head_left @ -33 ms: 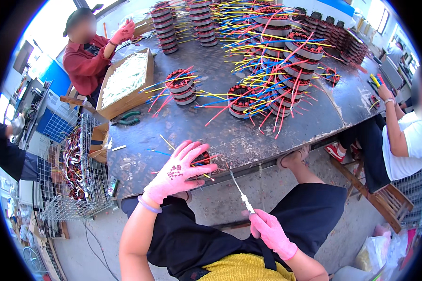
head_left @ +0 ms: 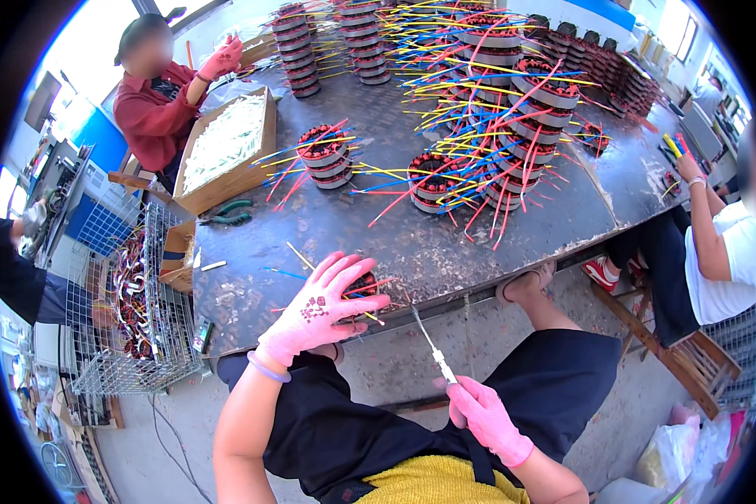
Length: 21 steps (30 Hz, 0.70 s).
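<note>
At the near edge of the metal-topped table (head_left: 378, 227), my left hand (head_left: 315, 312) in a pink glove rests on a motor stator (head_left: 363, 284) with red windings. Its thumb and fingers curve around the stator's top and hide most of it. Blue, yellow and red wire ends stick out beside the fingers. My right hand (head_left: 483, 416), also in a pink glove, is closed around a slim tool (head_left: 439, 361) with a pale handle and a long thin metal shaft. The shaft's tip is close to the table edge, just right of the stator.
Stacked stators (head_left: 529, 126) with long coloured wires fill the back right; a shorter stack (head_left: 324, 155) stands nearer. At left are a carton of white pieces (head_left: 265, 160), green-handled pliers (head_left: 229, 212) and a wire basket (head_left: 143, 370). Co-workers sit at left and right.
My hands, the stator and the tool keep their places. At the far left edge, a person's hand has shifted slightly.
</note>
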Each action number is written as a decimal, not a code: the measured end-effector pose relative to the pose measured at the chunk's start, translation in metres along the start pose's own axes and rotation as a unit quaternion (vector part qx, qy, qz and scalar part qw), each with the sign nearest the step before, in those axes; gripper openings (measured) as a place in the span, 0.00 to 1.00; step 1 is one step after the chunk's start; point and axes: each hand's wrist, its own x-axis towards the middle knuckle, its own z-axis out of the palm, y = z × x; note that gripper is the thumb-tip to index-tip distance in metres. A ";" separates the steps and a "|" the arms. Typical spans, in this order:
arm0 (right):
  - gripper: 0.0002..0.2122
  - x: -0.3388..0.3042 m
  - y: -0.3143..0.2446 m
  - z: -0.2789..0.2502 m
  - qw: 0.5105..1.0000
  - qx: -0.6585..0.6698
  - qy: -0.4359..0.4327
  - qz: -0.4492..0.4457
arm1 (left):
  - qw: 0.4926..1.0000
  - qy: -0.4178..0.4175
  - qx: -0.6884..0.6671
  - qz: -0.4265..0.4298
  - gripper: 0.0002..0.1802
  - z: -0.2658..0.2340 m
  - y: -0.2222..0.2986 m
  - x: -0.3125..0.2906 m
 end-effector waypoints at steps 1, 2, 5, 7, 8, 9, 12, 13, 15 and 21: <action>0.18 0.000 0.002 -0.001 1.000 -0.008 0.001 0.000 | 1.000 0.001 -0.005 -0.005 0.35 0.000 0.000 0.000; 0.18 0.000 0.003 -0.002 1.000 -0.017 0.003 -0.001 | 1.000 0.003 -0.010 -0.009 0.35 0.000 0.001 -0.001; 0.18 0.000 0.003 0.000 1.000 -0.007 0.000 0.009 | 0.999 0.010 -0.017 -0.037 0.41 -0.004 0.002 -0.001; 0.18 0.000 0.007 0.000 1.000 0.000 0.001 0.010 | 0.997 0.028 -0.032 -0.071 0.46 -0.008 0.005 0.000; 0.18 0.000 0.008 0.000 1.000 0.003 -0.002 0.014 | 0.996 0.025 -0.003 -0.089 0.51 -0.008 0.003 -0.003; 0.18 0.000 0.009 0.000 1.000 0.006 -0.004 0.017 | 0.994 0.024 -0.002 -0.109 0.52 -0.007 0.001 -0.005; 0.17 0.001 0.010 0.000 1.000 -0.002 -0.016 -0.001 | 0.987 0.013 0.009 -0.161 0.55 -0.005 0.001 -0.010; 0.17 0.001 0.011 -0.001 1.000 -0.013 -0.019 -0.006 | 0.987 0.014 0.009 -0.159 0.55 -0.006 0.000 -0.009; 0.17 0.002 0.011 0.001 1.000 0.017 -0.015 0.005 | 0.987 0.015 0.001 -0.157 0.57 -0.003 -0.003 -0.009; 0.17 0.005 0.007 0.005 1.000 0.000 -0.016 0.010 | 0.983 0.043 0.016 -0.179 0.58 -0.003 0.001 -0.013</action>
